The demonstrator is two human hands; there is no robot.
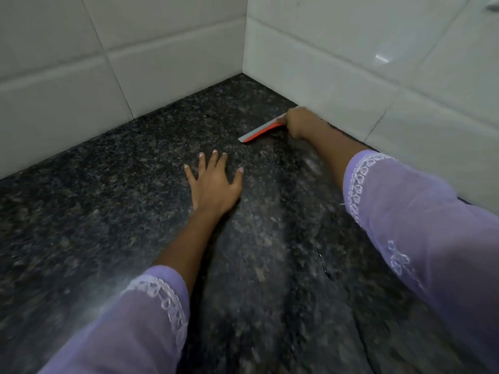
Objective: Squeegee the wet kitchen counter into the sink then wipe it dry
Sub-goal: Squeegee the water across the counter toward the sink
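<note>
A dark speckled granite counter fills the view, with a glossy wet streak running down its middle. My right hand grips an orange squeegee with a grey blade, set on the counter close to the right wall near the corner. The blade's far end is hidden behind my hand. My left hand rests flat on the counter with its fingers spread, a little in front and to the left of the squeegee. The sink is out of view.
White tiled walls meet in a corner behind the squeegee and bound the counter at the back and right. Purple sleeves with white lace trim cover both forearms.
</note>
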